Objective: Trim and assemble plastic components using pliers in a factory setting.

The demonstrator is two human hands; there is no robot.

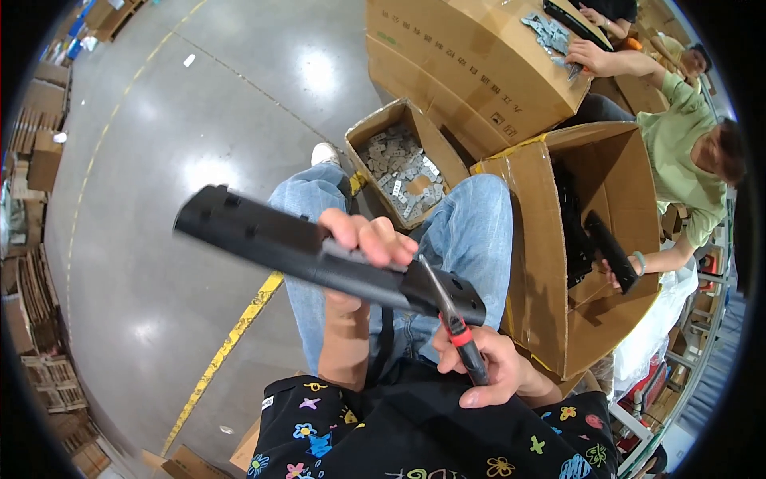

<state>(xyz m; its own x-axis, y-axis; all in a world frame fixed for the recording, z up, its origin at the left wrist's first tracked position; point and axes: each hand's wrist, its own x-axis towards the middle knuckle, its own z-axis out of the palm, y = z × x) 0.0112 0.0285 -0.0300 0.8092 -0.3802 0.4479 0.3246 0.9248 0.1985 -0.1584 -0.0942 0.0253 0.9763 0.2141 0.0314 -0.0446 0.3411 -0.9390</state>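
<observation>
In my left hand [363, 239] is a long black plastic housing [263, 235], tilted, its far-left end raised over the floor. My fingers wrap its middle, and a small grey piece [343, 252] shows beneath them. My right hand [491, 363] is closed round the black and red handle of a pair of pliers [463, 339]. Its slim metal tip reaches up across the housing's right end; whether it touches is hard to tell. Between my knees stands an open carton [369, 177] with many small grey pieces [403, 164] in it.
At my right, a large open carton [538, 295] holds black parts. A co-worker in green [686, 144] has a hand inside it on another black housing [610, 251]. Beyond, grey pieces [546, 36] lie on a big carton [463, 72]. Yellow tape [231, 343] marks the floor.
</observation>
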